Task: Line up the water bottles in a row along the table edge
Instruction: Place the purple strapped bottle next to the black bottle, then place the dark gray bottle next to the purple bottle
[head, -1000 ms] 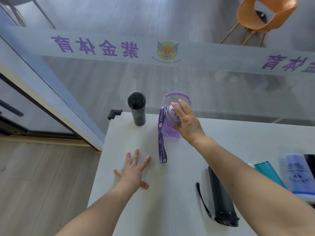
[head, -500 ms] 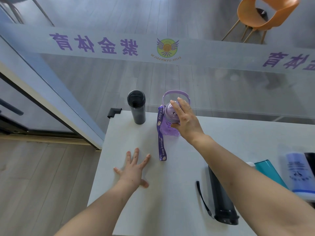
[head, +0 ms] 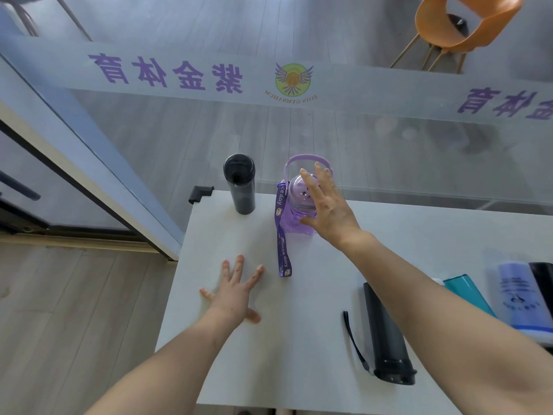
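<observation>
A tall black bottle stands upright at the far left edge of the white table. Right beside it stands a purple bottle with a loop handle, its purple strap trailing toward me. My right hand hovers against the purple bottle's lid and right side, fingers spread, not gripping. My left hand lies flat on the table, fingers apart. A second black bottle with a wrist loop lies on its side at the near right. A teal bottle and a pale blue bottle lie further right.
A glass wall with purple lettering runs right behind the table's far edge. A black corner guard caps the far left corner. Another dark object shows at the right border. An orange chair stands beyond the glass.
My right hand has let go of the purple bottle's lid and spread its fingers. The purple bottle stands still beside the black one. My left hand has not moved.
</observation>
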A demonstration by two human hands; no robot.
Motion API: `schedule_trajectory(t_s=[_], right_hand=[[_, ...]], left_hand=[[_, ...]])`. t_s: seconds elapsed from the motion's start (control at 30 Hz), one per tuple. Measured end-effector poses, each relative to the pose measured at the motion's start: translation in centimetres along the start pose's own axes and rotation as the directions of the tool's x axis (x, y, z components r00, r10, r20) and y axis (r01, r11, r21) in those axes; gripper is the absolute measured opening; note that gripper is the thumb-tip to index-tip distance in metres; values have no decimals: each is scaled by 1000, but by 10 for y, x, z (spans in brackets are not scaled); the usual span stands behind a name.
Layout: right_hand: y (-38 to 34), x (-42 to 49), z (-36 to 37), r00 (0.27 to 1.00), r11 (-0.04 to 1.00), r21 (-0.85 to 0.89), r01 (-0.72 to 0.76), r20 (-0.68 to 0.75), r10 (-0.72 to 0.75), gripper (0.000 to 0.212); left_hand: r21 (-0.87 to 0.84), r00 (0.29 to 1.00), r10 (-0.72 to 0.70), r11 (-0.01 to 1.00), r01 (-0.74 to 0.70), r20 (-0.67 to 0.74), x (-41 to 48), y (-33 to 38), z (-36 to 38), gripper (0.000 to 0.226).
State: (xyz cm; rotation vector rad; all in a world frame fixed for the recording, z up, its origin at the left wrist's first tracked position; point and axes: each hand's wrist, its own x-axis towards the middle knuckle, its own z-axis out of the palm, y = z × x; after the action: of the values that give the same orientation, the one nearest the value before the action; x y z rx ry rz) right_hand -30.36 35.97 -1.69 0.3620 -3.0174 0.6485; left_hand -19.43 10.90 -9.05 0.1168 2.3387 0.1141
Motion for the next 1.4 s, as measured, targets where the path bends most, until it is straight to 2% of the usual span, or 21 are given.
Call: schedule_trajectory(t_s=[0.07, 0.17, 0.27, 0.37, 0.43, 0.53, 0.63, 0.7, 0.83, 1.0, 1.03, 1.1, 1.17, 1.23, 1.3, 1.4], right_hand=[[0, -16, -7, 999, 1000, 5, 1, -33, -1, 108], [3, -60, -20, 998, 1000, 6, 7, -60, -7, 87], [13, -125, -27, 1000, 1000, 13, 6, -5, -6, 58], [33, -191, -31, 996, 999, -41, -11, 92, 15, 42], [48, -224, -35, 986, 993, -122, -4, 167, 24, 43], [66, -249, -45, 940, 957, -266, 113, 341, -16, 59], [76, -255, -55, 821, 892, -359, 273, 571, -21, 83], [81, -250, -58, 762, 839, -371, 397, 644, -76, 87], [91, -235, -46, 690, 751, -340, 566, 694, -206, 72], [102, -221, -35, 692, 680, -334, 653, 629, -356, 58], [107, -218, -33, 707, 684, -342, 645, 607, -363, 59], [114, -211, -32, 782, 763, -328, 557, 517, -349, 65], [116, -204, -35, 881, 886, -270, 377, 398, -254, 69], [115, -194, -37, 953, 981, -131, 146, 284, -104, 67], [118, -182, -36, 983, 999, 31, -43, 181, 37, 67], [124, -166, -28, 975, 945, 239, -222, 89, 206, 64]], left_hand=[[15, 1000, 5, 1000, -5, -16, -3, 1, 1, 124], [16, 999, 1, 1000, -1, -36, -9, 5, 8, 112], [46, 997, 47, 998, -45, -58, -26, 17, 26, 86], [96, 988, 132, 988, -124, -80, -46, 39, 50, 76], [124, 982, 174, 979, -164, -79, -56, 58, 62, 75], [99, 979, 198, 976, -192, -52, -65, 89, 71, 77], [50, 984, 178, 983, -177, -19, -67, 117, 73, 83], [43, 989, 146, 988, -146, 7, -65, 129, 75, 88], [61, 995, 92, 994, -93, 24, -59, 136, 80, 97], [63, 997, 73, 995, -73, 5, -60, 137, 82, 99], [56, 997, 72, 996, -72, -6, -61, 137, 83, 98], [2, 997, 63, 998, -63, -32, -62, 138, 82, 92], [-100, 997, 22, 995, -29, -67, -60, 142, 81, 85], [-154, 996, -19, 988, 5, -89, -57, 146, 79, 83], [-133, 995, -30, 991, 17, -99, -51, 150, 77, 85], [-114, 992, -18, 994, 4, -126, -41, 155, 73, 87]])
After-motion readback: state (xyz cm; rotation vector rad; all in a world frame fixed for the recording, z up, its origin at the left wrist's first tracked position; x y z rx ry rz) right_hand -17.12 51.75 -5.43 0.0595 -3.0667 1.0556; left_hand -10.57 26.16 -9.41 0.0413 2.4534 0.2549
